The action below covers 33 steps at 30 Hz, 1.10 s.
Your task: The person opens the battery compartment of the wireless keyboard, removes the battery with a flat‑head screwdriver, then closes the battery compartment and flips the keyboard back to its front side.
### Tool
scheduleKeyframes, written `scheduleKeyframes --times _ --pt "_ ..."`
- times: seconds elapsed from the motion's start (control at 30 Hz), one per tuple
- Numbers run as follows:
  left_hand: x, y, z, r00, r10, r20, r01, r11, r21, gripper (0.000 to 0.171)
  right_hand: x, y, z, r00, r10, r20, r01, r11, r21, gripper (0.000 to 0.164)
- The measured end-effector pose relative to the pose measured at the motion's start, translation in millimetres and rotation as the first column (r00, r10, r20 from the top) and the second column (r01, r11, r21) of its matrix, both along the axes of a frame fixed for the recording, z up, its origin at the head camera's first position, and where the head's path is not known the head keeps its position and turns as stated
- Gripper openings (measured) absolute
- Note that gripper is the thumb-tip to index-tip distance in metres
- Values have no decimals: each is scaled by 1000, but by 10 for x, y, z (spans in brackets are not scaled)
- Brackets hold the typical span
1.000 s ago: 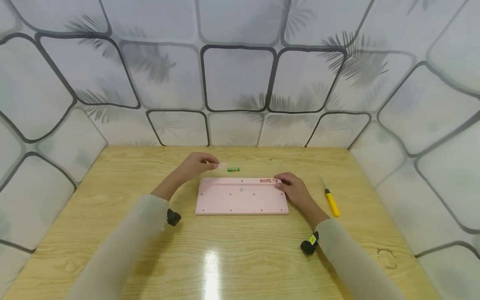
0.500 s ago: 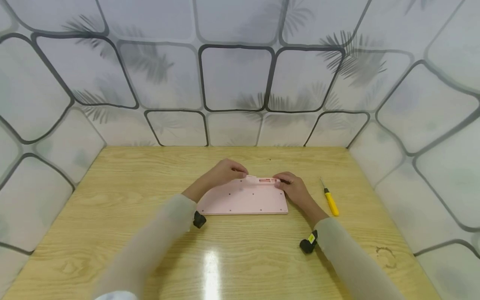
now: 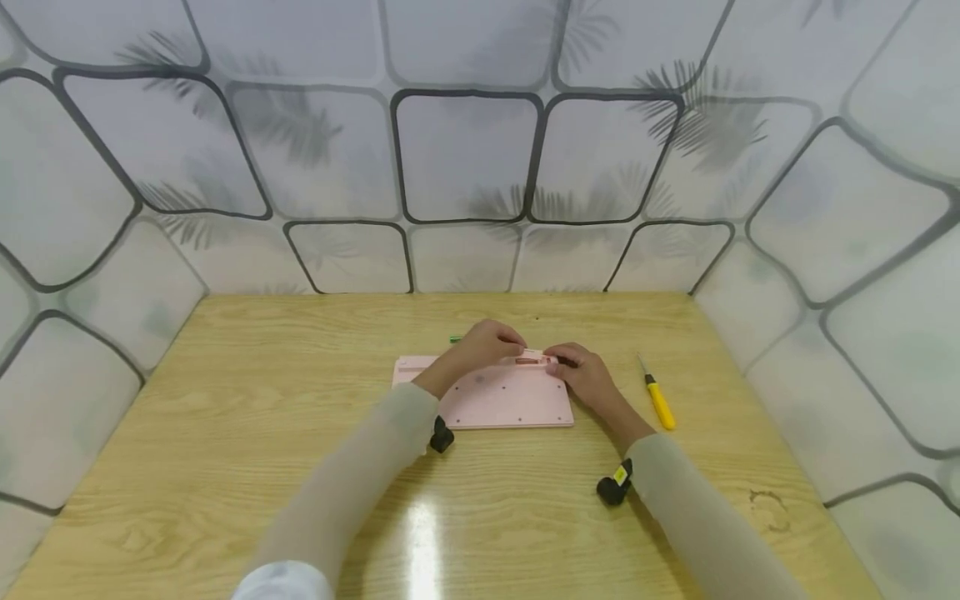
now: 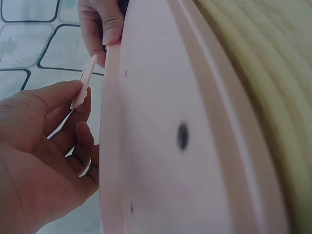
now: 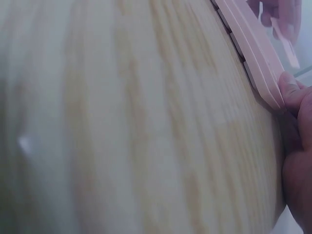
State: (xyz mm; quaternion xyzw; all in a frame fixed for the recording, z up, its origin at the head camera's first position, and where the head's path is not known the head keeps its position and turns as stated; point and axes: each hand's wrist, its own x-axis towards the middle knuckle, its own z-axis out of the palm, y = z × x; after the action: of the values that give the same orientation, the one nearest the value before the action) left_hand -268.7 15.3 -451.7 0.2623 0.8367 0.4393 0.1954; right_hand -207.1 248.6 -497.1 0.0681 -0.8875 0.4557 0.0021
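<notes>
A pink keyboard (image 3: 517,404) lies face down on the table, with small screws across its back. Near its far right corner is an uncovered battery slot (image 3: 528,361). My left hand (image 3: 483,343) is over the keyboard's far edge, pinching a small pink battery cover (image 4: 84,84) between thumb and fingers. In the left wrist view the cover is tilted and apart from the keyboard. My right hand (image 3: 590,382) grips the far right corner, thumb on the back panel. Behind the left hand, a green battery (image 3: 455,339) shows only its end.
To the right of the keyboard lies a yellow-handled screwdriver (image 3: 660,404), its tip pointing away. The wooden table (image 3: 225,400) meets patterned curtain-like walls (image 3: 465,158) at the back and sides.
My left hand has moved right with the battery cover, from beside the green battery to near the open slot. My right hand has stayed on the keyboard's corner.
</notes>
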Motion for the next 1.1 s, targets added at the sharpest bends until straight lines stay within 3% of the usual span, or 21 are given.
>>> scheduleKeyframes --times 0.37,1.1 --pt "3 125 -62 999 31 16 -32 999 42 23 17 -23 27 999 2 -44 -2 1000 4 33" --pt "53 167 -126 998 54 39 -55 998 30 14 22 -22 7 1000 5 -24 -6 999 -33 31"
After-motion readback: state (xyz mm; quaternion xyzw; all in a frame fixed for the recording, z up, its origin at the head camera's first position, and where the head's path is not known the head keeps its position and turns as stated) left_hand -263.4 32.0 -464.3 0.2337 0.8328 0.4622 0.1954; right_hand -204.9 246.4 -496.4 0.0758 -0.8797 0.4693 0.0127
